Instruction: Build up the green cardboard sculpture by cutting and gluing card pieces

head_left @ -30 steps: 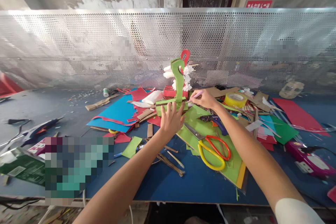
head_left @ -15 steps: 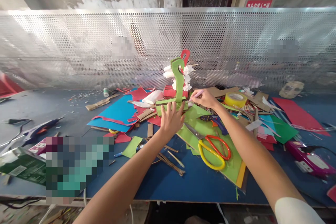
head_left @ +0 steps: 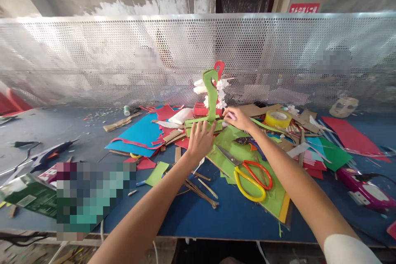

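A green cardboard stand, with a long box-like base and a tall upright curled into a hook, stands in the middle of the table. My left hand holds the near side of its base, fingers spread over the front and top edge. Just right of the base, my right hand is closed on a slim pink pen; whether its tip touches the stand cannot be made out. Behind the green upright is a similar red stand with white pieces on it, partly hidden.
Scissors with red and yellow handles lie on green sheets below my right forearm. Yellow tape is at the right, blue card at the left. Glue guns, sticks and scraps lie around. A perforated metal panel closes the back.
My right hand has turned a little, and the pink pen now shows less and points differently. My left hand stays on the base. The whole view has shifted slightly.
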A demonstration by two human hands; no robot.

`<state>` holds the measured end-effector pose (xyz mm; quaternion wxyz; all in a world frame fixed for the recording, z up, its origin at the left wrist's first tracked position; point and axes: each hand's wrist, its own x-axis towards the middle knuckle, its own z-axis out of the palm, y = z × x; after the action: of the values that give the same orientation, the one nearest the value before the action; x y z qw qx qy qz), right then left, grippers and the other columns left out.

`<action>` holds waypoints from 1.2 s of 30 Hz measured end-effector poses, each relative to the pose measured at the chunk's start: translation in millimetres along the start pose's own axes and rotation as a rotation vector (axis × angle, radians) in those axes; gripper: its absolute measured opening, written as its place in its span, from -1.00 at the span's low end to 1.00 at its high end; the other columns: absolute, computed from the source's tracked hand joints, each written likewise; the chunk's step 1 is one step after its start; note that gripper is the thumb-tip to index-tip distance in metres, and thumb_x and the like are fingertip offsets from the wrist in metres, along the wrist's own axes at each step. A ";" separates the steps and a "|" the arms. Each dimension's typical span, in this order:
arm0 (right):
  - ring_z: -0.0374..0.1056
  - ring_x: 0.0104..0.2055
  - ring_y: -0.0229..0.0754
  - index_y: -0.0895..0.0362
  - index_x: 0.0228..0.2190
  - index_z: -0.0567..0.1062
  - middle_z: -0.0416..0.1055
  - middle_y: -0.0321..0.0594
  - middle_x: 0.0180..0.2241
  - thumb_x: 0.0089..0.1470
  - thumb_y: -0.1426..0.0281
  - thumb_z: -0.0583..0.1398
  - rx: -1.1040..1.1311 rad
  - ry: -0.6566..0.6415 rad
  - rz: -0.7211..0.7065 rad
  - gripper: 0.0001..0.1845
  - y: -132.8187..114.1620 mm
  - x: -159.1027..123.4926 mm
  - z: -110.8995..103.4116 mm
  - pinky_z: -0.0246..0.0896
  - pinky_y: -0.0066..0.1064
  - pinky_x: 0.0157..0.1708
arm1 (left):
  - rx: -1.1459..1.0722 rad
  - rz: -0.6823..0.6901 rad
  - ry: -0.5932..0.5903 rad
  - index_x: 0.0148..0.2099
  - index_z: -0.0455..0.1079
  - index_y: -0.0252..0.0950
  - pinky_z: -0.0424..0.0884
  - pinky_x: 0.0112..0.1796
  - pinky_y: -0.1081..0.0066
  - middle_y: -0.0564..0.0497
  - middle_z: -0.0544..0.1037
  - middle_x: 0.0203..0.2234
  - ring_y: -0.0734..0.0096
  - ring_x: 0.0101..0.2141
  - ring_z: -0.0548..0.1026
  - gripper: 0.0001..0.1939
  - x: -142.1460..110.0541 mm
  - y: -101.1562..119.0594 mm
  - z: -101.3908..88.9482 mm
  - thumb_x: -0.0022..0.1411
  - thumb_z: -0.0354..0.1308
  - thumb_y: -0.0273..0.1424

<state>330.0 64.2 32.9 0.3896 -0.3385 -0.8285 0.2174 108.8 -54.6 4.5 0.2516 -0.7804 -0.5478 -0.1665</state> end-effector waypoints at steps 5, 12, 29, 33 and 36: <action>0.54 -0.38 -0.13 0.09 -0.23 0.43 0.51 -0.27 -0.35 0.12 0.26 0.31 0.228 -0.079 0.078 -0.76 0.9 -0.6 -12.7 0.46 -0.30 -0.31 | -0.138 0.069 0.031 0.40 0.36 -0.17 0.32 0.28 0.02 -0.26 0.44 0.19 -0.05 0.22 0.38 -0.46 4.7 -34.2 2.3 0.43 0.05 -0.45; 0.48 -0.40 -0.20 0.12 -0.25 0.47 0.49 -0.31 -0.42 0.10 0.27 0.37 0.248 -0.184 0.103 -0.75 -18.8 -10.6 -53.0 0.44 -0.32 -0.32 | -0.268 -0.062 0.076 0.35 0.38 -0.22 0.32 0.28 0.00 -0.26 0.36 0.27 -0.07 0.27 0.33 -0.48 8.2 -69.8 14.9 0.38 0.07 -0.49; 0.21 -0.49 -0.26 0.12 -0.18 0.53 0.21 -0.44 -0.51 0.20 0.28 0.25 -0.027 -0.298 0.106 -0.80 -46.6 -82.4 -47.4 0.23 -0.44 -0.35 | -1.124 -0.195 -0.144 0.52 0.04 -0.24 0.56 0.11 0.02 -0.32 0.37 0.33 -0.05 0.16 0.54 0.11 14.4 -137.7 50.1 0.12 0.37 0.12; 0.17 -0.50 -0.26 0.11 -0.18 0.55 0.19 -0.43 -0.52 0.24 0.27 0.24 -0.140 -0.309 0.123 -0.81 -54.4 -85.8 -37.7 0.09 -0.49 -0.41 | -1.143 -0.316 -0.120 0.49 0.09 -0.24 0.54 0.13 0.01 -0.34 0.22 0.44 -0.07 0.23 0.48 -0.05 24.2 -143.7 61.9 0.22 0.29 0.06; 0.23 -0.49 -0.26 0.11 -0.16 0.57 0.27 -0.39 -0.52 0.25 0.32 0.25 -0.206 -0.304 0.092 -0.83 -62.5 -83.7 -29.4 0.09 -0.51 -0.38 | -1.060 -0.253 -0.071 0.49 0.08 -0.26 0.40 0.27 -0.03 -0.32 0.15 0.48 -0.09 0.37 0.33 -0.10 25.5 -143.4 64.1 0.27 0.24 0.02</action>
<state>368.0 -36.4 47.9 0.2127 -0.3772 -0.8794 0.1979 -18.0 41.2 -4.1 -0.2170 -0.7335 -0.4864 -0.4224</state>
